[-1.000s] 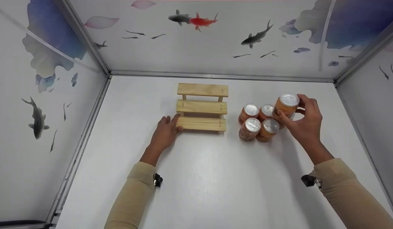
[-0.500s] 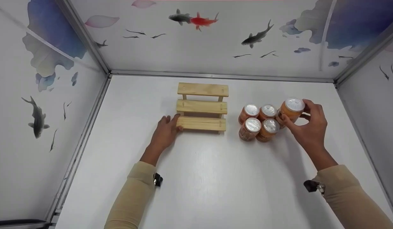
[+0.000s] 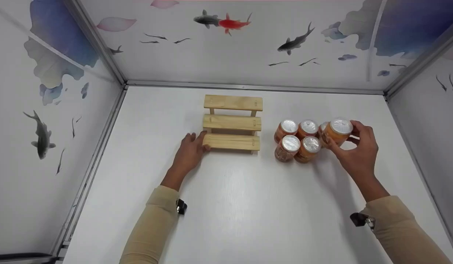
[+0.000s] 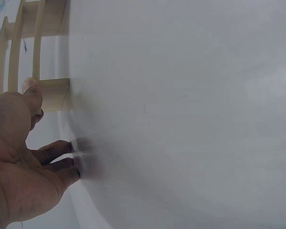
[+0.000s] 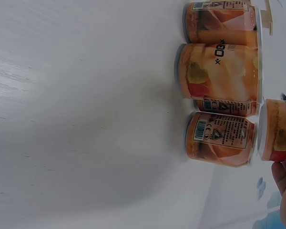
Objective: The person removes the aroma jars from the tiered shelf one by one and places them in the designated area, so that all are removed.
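My right hand [image 3: 354,154] grips an orange can with a silver lid [image 3: 337,137], fingers behind and thumb in front. In the right wrist view the held can [image 5: 279,131] has its base right at the lid of a standing can [image 5: 219,138]. Several similar cans [image 3: 287,148] stand upright in a tight group to its left. My left hand [image 3: 188,154] pinches the left end of the lowest step of a three-tier wooden rack [image 3: 232,142] between thumb and index finger. In the left wrist view, the other fingertips [image 4: 69,171] rest at the white tabletop.
The white table [image 3: 241,205] is enclosed by white panels [image 3: 248,51] printed with fish and leaves, edged by metal rails [image 3: 245,87]. A gap of table lies between the rack and the cans.
My right hand has moved the held can slightly right and toward me, so a lid behind it now shows. The left hand, rack and standing cans keep their places.
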`<action>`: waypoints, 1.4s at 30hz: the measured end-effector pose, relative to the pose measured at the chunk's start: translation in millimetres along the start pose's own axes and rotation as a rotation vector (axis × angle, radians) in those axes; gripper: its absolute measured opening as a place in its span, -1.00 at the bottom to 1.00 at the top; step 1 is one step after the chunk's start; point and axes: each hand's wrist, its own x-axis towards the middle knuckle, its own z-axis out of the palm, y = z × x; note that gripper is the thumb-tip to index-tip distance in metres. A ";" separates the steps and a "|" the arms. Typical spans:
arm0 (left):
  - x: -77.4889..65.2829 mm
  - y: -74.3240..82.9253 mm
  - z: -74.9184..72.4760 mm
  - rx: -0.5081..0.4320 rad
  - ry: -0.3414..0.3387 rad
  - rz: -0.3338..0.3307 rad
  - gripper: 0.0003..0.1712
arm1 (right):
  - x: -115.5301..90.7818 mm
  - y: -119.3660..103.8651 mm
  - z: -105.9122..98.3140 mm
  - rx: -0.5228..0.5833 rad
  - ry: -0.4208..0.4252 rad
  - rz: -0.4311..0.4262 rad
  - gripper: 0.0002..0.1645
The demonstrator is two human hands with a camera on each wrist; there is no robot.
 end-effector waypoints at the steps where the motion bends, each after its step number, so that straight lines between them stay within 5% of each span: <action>1: 0.1 -0.1 0.1 0.000 0.003 0.001 -0.26 | -0.7 0.1 -0.4 -0.001 0.000 0.003 -0.10; 14: 0.6 -0.8 0.5 -0.002 -0.005 -0.006 -0.24 | -8.9 3.0 -4.6 0.001 -0.002 0.042 -0.11; 26: -1.4 0.5 -1.0 0.026 0.019 0.033 -0.27 | -18.9 14.2 -1.7 0.000 0.002 -0.019 -0.11; 42: 1.1 0.4 -0.5 0.015 -0.018 -0.010 -0.24 | -36.0 30.5 7.9 -0.010 -0.088 0.107 -0.08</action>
